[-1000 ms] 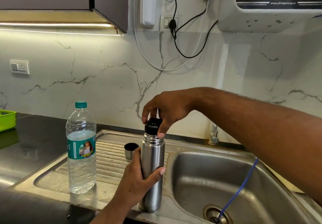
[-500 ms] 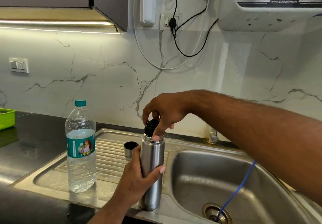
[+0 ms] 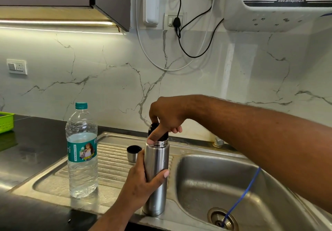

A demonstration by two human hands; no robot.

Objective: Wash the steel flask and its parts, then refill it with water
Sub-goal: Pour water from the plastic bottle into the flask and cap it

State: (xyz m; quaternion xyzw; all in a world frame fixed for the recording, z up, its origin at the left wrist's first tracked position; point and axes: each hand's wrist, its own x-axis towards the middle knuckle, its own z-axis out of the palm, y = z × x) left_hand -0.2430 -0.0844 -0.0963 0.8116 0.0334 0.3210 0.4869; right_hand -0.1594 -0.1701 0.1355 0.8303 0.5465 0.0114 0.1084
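The steel flask (image 3: 156, 160) stands upright on the sink's rim, between the ribbed drainboard and the basin. My left hand (image 3: 142, 185) grips its body around the middle. My right hand (image 3: 167, 117) comes from the right and pinches the black stopper (image 3: 154, 126) in the flask's mouth, fingers curled over it. The flask's steel cup lid (image 3: 133, 153) stands open side up on the drainboard behind the flask.
A plastic water bottle (image 3: 82, 151) with a teal cap stands on the steel drainboard (image 3: 111, 167) to the left. The sink basin (image 3: 212, 180) lies to the right, with a blue tube (image 3: 242, 194) running into its drain. A green basket (image 3: 6, 122) sits far left on the black counter.
My right hand has turned on the black stopper, its fingers shifting around it. The flask and my left hand have stayed in place.
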